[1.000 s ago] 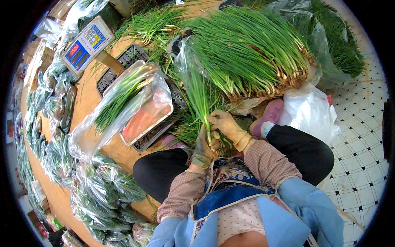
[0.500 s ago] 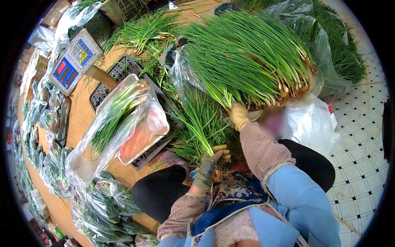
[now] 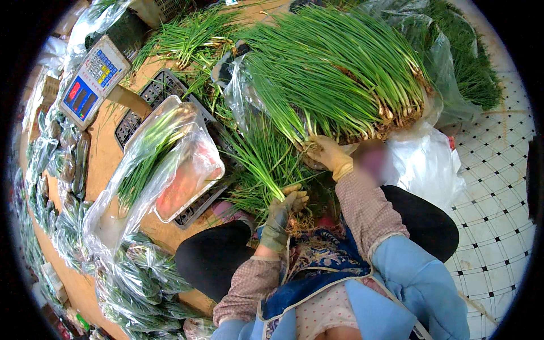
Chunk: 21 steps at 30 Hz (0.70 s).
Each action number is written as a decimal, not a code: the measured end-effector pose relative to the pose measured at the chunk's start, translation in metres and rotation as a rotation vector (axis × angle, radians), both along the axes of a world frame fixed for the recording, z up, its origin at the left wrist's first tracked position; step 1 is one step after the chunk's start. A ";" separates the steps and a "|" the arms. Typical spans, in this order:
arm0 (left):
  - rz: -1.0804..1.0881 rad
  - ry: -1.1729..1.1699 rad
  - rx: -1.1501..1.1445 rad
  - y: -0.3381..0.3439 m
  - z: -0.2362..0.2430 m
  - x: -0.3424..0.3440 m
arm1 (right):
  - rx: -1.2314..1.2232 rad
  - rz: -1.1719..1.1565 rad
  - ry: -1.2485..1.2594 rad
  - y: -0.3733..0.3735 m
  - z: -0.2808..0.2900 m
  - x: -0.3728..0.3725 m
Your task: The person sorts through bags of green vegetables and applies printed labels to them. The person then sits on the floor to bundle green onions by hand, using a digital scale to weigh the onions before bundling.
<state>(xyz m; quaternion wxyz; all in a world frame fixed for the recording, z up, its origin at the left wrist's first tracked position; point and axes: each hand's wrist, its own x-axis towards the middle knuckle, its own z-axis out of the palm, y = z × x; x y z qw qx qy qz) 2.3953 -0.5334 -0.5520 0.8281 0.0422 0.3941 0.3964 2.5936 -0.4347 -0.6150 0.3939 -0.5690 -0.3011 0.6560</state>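
Observation:
A thick heap of scallions (image 3: 345, 73) lies before me, green leaves pointing up and left, white root ends toward the lower right. At its near left edge my right hand (image 3: 327, 156), in a pale yellow glove, closes on the root ends of a few scallions. My left hand (image 3: 283, 212), gloved in grey-green with yellowish fingertips, is wrapped round a bunch of scallions (image 3: 262, 173) close to its roots. That bunch's leaves fan out up and left over loose greens. Brown roots hang below the left fingers.
On the left stands a digital scale (image 3: 95, 82), beside a white tray (image 3: 222, 170) in a dark crate (image 3: 153, 93). A clear bag of scallions (image 3: 153, 150) lies across the tray. Bagged greens (image 3: 141, 283) pile up lower left. White plastic (image 3: 430, 164) lies right, near the tiled floor (image 3: 493, 198).
My right hand has shifted slightly left along the heap's edge, its fingers now bent round root ends. My left hand still holds its bunch. The whole view has shifted a little.

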 end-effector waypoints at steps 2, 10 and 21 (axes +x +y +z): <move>-0.024 0.006 0.004 0.001 -0.001 -0.002 | -0.341 -0.179 -0.082 0.005 0.018 -0.011; 0.019 0.213 0.107 0.007 0.002 -0.004 | 0.281 0.208 -0.852 -0.072 0.081 -0.058; 0.016 0.126 0.153 -0.006 0.015 -0.012 | 0.582 0.597 -0.832 -0.122 0.118 -0.067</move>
